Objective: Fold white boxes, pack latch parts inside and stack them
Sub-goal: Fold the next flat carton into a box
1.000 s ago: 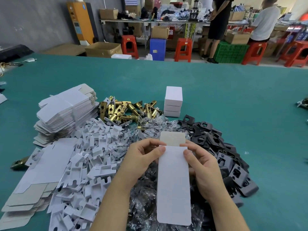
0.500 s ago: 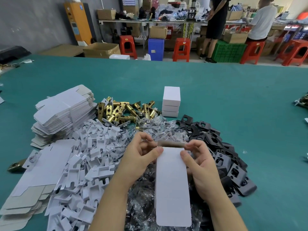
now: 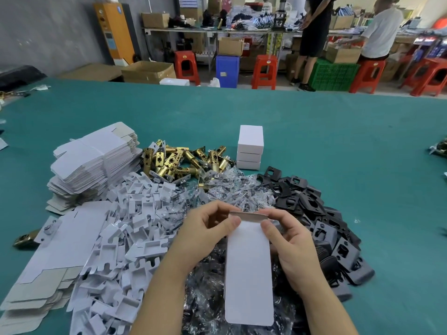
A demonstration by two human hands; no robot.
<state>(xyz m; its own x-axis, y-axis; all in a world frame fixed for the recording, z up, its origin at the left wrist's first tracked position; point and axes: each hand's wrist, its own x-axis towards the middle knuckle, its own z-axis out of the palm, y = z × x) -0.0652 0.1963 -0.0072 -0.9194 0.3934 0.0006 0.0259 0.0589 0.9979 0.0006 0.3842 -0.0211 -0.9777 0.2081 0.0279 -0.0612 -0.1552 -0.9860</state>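
A long flat white box blank [image 3: 249,272] is held upright in front of me over the parts piles. My left hand [image 3: 205,235] pinches its top left corner and my right hand [image 3: 290,245] pinches its top right corner. The blank's top flap is bent back along the crease, showing its brown edge. Three finished white boxes [image 3: 250,147] are stacked behind the piles. Brass latch parts [image 3: 183,163] lie in a heap to the stack's left.
On the green table [image 3: 338,146] lie flat box blanks [image 3: 92,160], a lower pile of blanks [image 3: 48,267], white plastic inserts [image 3: 125,238], clear bagged parts [image 3: 229,189] and black plates [image 3: 319,218]. Two people stand at benches beyond the table.
The blank's top flap stood up flat a second ago; both hands have folded it backward so only its edge shows. The blank sits slightly lower.
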